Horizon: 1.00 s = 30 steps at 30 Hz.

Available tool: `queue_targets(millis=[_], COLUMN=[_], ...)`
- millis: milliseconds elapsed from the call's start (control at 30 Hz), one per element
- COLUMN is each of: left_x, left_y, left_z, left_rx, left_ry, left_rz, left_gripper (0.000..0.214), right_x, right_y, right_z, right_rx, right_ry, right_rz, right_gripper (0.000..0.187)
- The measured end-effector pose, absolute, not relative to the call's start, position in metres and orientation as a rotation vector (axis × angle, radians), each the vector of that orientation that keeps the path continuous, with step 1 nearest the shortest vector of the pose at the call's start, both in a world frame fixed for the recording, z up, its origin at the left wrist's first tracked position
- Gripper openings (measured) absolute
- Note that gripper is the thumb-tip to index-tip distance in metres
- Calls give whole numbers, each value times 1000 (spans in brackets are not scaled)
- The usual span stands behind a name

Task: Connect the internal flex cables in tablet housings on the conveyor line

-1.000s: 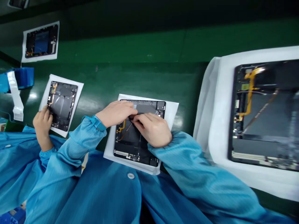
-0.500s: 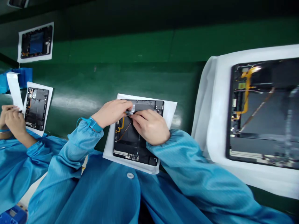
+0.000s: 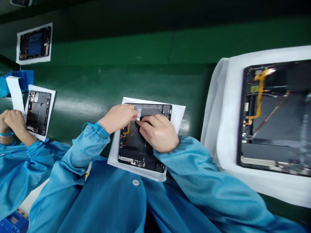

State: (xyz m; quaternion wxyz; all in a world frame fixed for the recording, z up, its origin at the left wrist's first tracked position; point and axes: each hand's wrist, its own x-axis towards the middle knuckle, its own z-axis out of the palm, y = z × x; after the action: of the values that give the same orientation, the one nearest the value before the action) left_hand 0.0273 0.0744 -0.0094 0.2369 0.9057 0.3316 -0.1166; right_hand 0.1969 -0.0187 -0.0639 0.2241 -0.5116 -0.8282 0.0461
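An opened tablet [image 3: 131, 152] with bare inner parts lies on a white sheet [image 3: 178, 113] in front of me. My left hand [image 3: 119, 119] rests over the tablet's upper left part, its fingers curled together beside a shiny silver patch [image 3: 138, 114]. Close to it, my right hand [image 3: 160, 133] has thumb and forefinger pinched just below that patch. What either hand grips, if anything, is hidden by the fingers. An orange flex cable [image 3: 125, 131] and a thin brown cable [image 3: 130, 136] show below the fingers.
On the right, another opened tablet [image 3: 274, 129] lies on thick white wrapping [image 3: 228, 113]. At left, a co-worker's hands [image 3: 14, 124] are beside a smaller-looking tablet [image 3: 39, 113]. One more tablet [image 3: 35, 43] sits farther back on the green surface [image 3: 102, 81]. A blue crate [image 3: 14, 223] stands low left.
My left hand has shifted slightly right and down, and more of the silver patch shows. My right hand stays pinched at almost the same spot. The co-worker's hands have drawn closer together.
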Motion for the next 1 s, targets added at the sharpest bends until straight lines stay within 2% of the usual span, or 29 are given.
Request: queue_targets(millis=[367,567,767,867,1000], left_x=[38,30,-13,-17,-4], left_y=[70,69,67,58,53], left_z=[0,-2,-5,-8,-13], left_rx=[2636,2655,2377,2214,1999], left_ry=[916,914,1351,1524,1698], left_rz=[-399,-260,20,31,100], left_gripper=[20,17,21,8,20], right_x=[197,198,199,197,193], right_y=[-19,-19,-22,-23,-24], right_z=[-65,-64,-56,-51,-46], right_rx=[-1424,-1410,-1440,-1430,-1389], right_ry=[-2267,-2264,-2166,-2145,-2177], right_rz=[142,140,293,337,331], right_gripper=[22,20,24,22,20])
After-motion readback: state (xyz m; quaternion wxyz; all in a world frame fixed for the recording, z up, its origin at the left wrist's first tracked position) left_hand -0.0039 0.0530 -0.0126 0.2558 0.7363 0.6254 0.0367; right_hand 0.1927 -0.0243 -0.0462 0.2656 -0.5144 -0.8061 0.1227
